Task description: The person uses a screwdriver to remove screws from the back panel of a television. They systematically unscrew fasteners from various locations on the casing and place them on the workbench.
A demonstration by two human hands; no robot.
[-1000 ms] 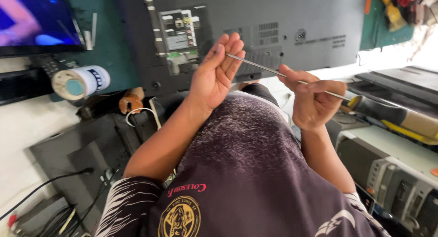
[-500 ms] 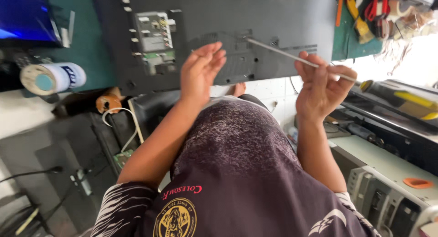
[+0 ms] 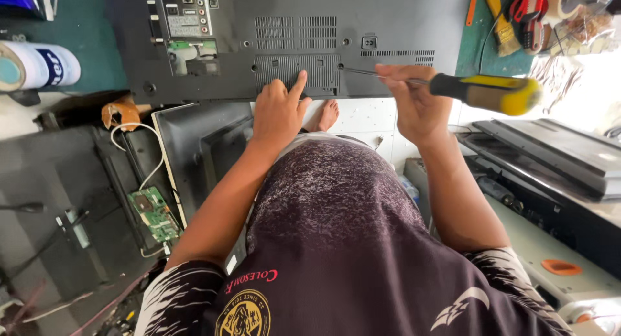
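While the right hand (image 3: 414, 103) pinched the metal shaft of a yellow-and-black screwdriver (image 3: 485, 92), its tip met the black television back panel (image 3: 310, 45) lying flat ahead; the left hand (image 3: 279, 109) pressed loosely spread fingers against that panel's vent grille (image 3: 297, 67), just beside the tip.

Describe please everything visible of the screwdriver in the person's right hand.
The screwdriver has a long thin metal shaft and a thick handle, black near the shaft and yellow at the rounded end. It lies almost level, tip to the left, meeting the dark back panel beside a vent. The right hand grips it where shaft and handle join; the handle sticks out free.
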